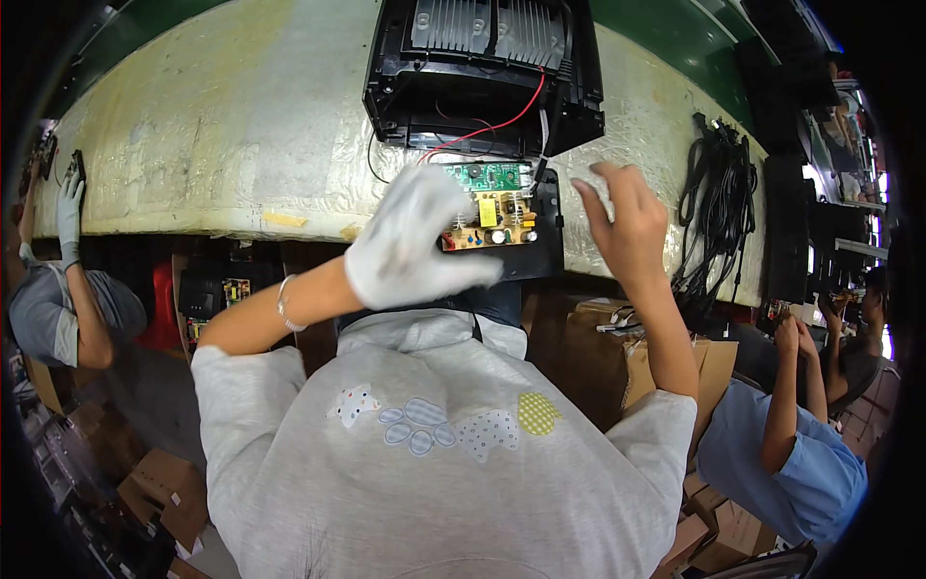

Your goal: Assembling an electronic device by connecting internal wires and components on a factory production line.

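My left hand (417, 241), in a white glove, lies over the left edge of the circuit boards (492, 214), fingers loosely spread and pointing toward them. I cannot tell whether it grips anything; the glove is blurred and covers whatever sits under it.

My right hand (622, 217) is bare, raised just right of the boards, fingers curled partway with nothing visibly between them. It touches no part that I can make out.

The boards sit in a black tray-like holder (545, 253) at the near edge of the workbench (241, 116), directly in front of me. There is a green board at the top, and a tan one below it carrying a yellow block and small round components.

Behind the boards stands a black plastic housing (482, 87), open toward me, with ribbed grey metal fins inside. A red wire (502, 121) runs from the housing down toward the green board; thin black and white leads run alongside it.

The bench surface is covered in a pale yellowish padded sheet, wrinkled and worn.

To my right on the bench lies a bundle of black cables (719, 203).

Other people work on either side: a gloved hand (69, 207) at far left, and a person in a blue shirt (801, 463) at lower right. Cardboard boxes (159, 492) sit on the floor below.
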A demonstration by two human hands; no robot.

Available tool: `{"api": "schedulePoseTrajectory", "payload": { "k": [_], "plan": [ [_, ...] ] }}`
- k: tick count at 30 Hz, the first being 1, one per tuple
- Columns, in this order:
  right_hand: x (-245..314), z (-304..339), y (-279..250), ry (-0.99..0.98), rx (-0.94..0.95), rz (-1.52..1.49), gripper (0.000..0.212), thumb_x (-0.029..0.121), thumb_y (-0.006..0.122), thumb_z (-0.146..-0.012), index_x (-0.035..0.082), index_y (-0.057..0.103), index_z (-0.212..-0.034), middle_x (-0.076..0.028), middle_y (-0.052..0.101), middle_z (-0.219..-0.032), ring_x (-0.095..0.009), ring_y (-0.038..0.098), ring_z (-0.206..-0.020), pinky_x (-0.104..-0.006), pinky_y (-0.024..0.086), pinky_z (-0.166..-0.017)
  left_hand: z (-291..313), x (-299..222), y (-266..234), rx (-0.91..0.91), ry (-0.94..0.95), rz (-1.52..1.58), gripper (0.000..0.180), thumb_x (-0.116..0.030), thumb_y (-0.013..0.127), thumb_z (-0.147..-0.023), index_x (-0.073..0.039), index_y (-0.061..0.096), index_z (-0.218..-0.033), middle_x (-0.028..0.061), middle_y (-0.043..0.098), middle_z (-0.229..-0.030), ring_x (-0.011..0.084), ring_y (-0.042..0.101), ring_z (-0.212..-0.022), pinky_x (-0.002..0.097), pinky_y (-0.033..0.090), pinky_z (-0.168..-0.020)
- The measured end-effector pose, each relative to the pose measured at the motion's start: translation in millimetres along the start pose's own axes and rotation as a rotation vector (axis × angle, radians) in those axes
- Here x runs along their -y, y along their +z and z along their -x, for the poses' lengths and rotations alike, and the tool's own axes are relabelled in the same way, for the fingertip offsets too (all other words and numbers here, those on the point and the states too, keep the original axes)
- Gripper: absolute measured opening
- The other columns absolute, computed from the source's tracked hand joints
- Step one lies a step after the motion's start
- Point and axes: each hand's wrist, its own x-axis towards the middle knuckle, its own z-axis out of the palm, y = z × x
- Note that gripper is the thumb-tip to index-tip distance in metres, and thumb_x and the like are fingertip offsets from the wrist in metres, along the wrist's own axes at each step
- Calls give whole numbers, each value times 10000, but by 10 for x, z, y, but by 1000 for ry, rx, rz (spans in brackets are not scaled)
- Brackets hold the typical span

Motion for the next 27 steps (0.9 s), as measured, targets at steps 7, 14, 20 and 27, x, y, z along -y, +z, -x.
{"api": "schedulePoseTrajectory", "payload": {
  "k": [7,14,20,27],
  "plan": [
    [444,-624,214,-492,208,-134,409,-5,674,-700,89,639,-1097,-60,557,-827,-240,564,-767,-350,467,-627,738,240,52,209,310,-292,295,-120,610,-639,-40,624,-924,57,561,-818,218,584,-769,391,499,-736],
    [476,-1029,623,-714,565,95,358,54,619,-744,118,608,-1096,-53,543,-853,-226,553,-834,-347,465,-737,532,-209,-81,9,343,-227,233,-164,667,-580,-132,649,-810,0,451,-678,201,507,-770,457,515,-822],
    [701,-1173,495,-805,463,-61,221,40,627,-771,64,594,-988,-40,545,-702,-230,572,-743,-341,450,-788,450,-218,-187,-1,297,-131,172,-145,703,-611,-161,643,-771,-15,439,-672,188,517,-714,448,502,-776],
    [715,-1222,565,-692,834,-12,271,42,622,-781,79,576,-1046,-51,568,-698,-255,591,-764,-368,463,-779,289,-221,-102,-16,395,21,276,-184,707,-624,-138,652,-891,1,538,-795,203,555,-757,375,470,-702]
  ]
}}
